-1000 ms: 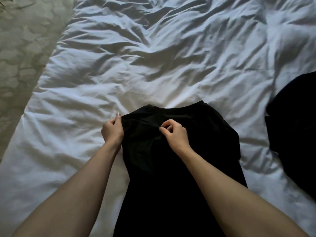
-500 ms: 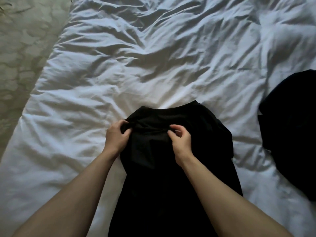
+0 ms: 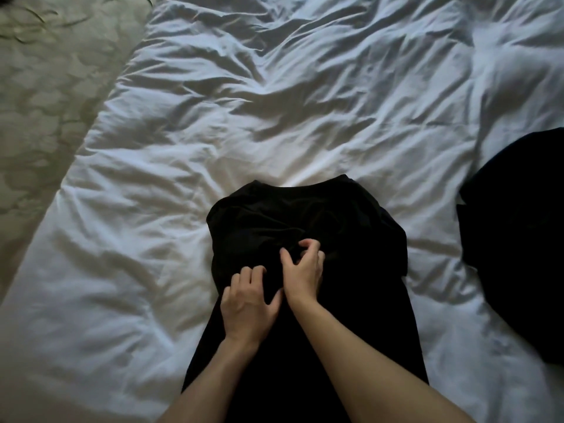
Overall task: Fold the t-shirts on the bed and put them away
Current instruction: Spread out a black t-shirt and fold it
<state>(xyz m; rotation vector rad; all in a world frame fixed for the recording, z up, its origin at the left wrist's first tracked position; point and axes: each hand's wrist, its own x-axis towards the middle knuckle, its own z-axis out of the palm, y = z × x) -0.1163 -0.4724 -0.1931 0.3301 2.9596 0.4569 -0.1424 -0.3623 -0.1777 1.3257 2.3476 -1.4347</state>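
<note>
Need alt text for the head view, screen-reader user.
Two bare hands work a black t-shirt spread on a rumpled white bed: the right hand pinches a bunch of its fabric, the left hand rests on it beside. Another dark garment lies at the right edge.

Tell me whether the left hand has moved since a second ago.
Yes. The left hand came off the t-shirt's far left edge, inward and nearer the person.
</note>
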